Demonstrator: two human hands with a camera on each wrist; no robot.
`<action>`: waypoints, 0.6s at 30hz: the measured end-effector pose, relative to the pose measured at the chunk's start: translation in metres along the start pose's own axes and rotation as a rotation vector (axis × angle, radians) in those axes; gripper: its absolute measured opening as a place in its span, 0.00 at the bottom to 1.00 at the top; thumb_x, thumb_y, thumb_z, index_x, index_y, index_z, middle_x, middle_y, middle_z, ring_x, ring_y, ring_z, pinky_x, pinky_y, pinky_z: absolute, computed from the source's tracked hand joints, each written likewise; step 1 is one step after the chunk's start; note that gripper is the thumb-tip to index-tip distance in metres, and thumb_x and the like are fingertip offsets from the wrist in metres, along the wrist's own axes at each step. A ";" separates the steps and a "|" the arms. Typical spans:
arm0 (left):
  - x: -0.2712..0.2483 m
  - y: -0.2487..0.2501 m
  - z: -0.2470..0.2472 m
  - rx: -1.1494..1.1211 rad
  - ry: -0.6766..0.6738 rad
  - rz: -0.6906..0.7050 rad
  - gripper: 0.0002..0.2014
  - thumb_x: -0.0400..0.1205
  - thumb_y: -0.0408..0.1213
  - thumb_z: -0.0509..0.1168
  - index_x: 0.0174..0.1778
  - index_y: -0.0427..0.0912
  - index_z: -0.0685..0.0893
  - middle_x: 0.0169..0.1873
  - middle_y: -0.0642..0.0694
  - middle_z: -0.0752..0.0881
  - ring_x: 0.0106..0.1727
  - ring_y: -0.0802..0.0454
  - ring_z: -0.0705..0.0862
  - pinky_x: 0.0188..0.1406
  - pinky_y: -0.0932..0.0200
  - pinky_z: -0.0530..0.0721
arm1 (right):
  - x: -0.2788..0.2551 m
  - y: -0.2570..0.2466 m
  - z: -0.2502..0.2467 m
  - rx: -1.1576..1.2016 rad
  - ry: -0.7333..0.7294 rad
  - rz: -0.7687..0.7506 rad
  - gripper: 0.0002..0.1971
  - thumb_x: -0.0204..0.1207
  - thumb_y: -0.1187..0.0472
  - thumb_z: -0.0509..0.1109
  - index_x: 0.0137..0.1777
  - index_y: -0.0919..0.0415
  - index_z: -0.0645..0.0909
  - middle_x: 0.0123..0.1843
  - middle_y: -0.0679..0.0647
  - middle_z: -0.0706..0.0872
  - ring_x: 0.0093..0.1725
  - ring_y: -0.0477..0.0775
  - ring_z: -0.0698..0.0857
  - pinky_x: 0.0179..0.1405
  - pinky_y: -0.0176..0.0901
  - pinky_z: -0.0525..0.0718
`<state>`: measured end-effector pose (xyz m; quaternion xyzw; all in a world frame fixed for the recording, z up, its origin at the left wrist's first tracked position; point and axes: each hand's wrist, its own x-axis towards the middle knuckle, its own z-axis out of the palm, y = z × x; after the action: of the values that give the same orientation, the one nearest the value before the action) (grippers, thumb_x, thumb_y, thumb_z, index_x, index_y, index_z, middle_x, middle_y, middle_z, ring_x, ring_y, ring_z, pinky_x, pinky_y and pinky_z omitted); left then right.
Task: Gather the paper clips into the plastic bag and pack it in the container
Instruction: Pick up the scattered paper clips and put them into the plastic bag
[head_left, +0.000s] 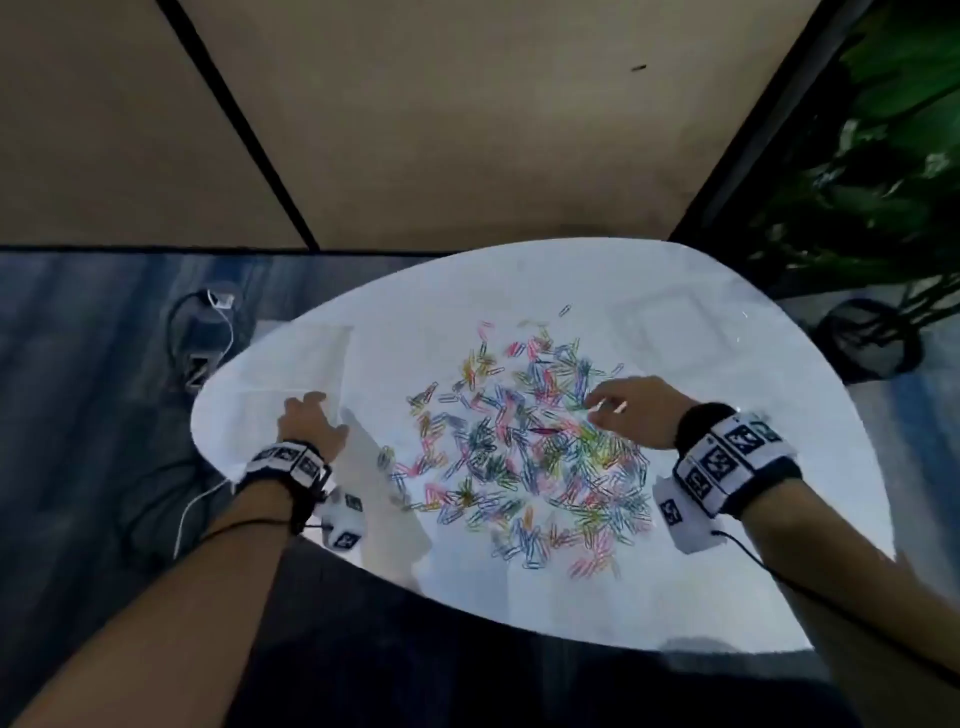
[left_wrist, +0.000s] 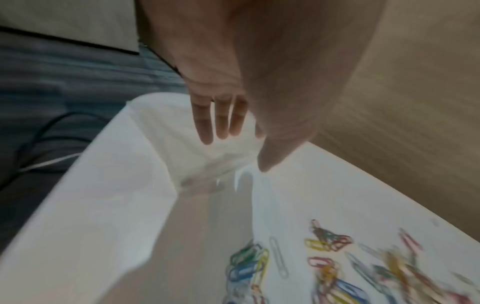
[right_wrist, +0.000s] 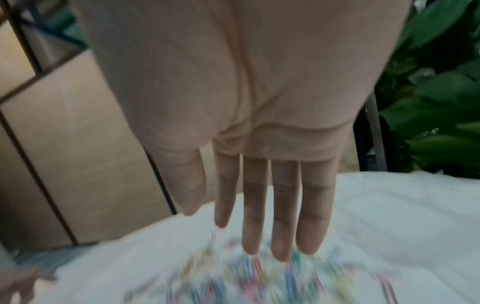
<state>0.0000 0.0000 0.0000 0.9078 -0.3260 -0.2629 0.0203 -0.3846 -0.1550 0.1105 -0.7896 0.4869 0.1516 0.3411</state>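
Several coloured paper clips (head_left: 530, 452) lie scattered over the middle of a white oval table (head_left: 779, 467). My right hand (head_left: 602, 408) hovers at the pile's right edge, fingers (right_wrist: 253, 216) straight and holding nothing, above the blurred clips (right_wrist: 259, 277). My left hand (head_left: 311, 410) lies flat at the table's left side, fingers (left_wrist: 221, 119) straight over a clear plastic bag (head_left: 384, 483), whose translucent sheet (left_wrist: 207, 164) runs toward me beside the clips (left_wrist: 324, 267). A faint clear square outline (head_left: 670, 327) at the back right may be the container.
A leafy plant (head_left: 883, 182) and a dark wire stand (head_left: 867, 338) are just beyond the table's right edge. Cables and a charger (head_left: 208, 332) lie on the blue floor to the left. Beige wall panels rise behind the table.
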 end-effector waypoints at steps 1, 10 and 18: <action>0.007 -0.007 0.015 -0.051 0.038 -0.031 0.32 0.81 0.41 0.70 0.80 0.41 0.67 0.73 0.30 0.70 0.72 0.26 0.75 0.70 0.37 0.76 | 0.000 0.007 0.026 -0.046 -0.062 0.027 0.16 0.84 0.49 0.65 0.67 0.54 0.82 0.64 0.56 0.85 0.62 0.57 0.83 0.59 0.42 0.78; -0.048 -0.069 0.054 -0.184 0.168 0.093 0.15 0.85 0.38 0.61 0.65 0.38 0.84 0.59 0.30 0.88 0.62 0.29 0.85 0.63 0.41 0.84 | -0.072 0.082 0.149 0.018 0.074 0.324 0.43 0.69 0.47 0.80 0.80 0.55 0.63 0.68 0.61 0.82 0.61 0.61 0.85 0.54 0.50 0.86; -0.128 -0.051 0.001 -0.227 0.262 0.226 0.18 0.78 0.30 0.65 0.63 0.44 0.88 0.53 0.38 0.92 0.60 0.37 0.86 0.64 0.48 0.85 | -0.054 0.067 0.231 0.240 0.250 0.393 0.67 0.55 0.46 0.87 0.86 0.58 0.45 0.84 0.64 0.56 0.80 0.64 0.67 0.76 0.52 0.74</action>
<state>-0.0540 0.1179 0.0475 0.8837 -0.3886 -0.1738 0.1943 -0.4476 0.0201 -0.0511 -0.6466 0.6838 0.0573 0.3333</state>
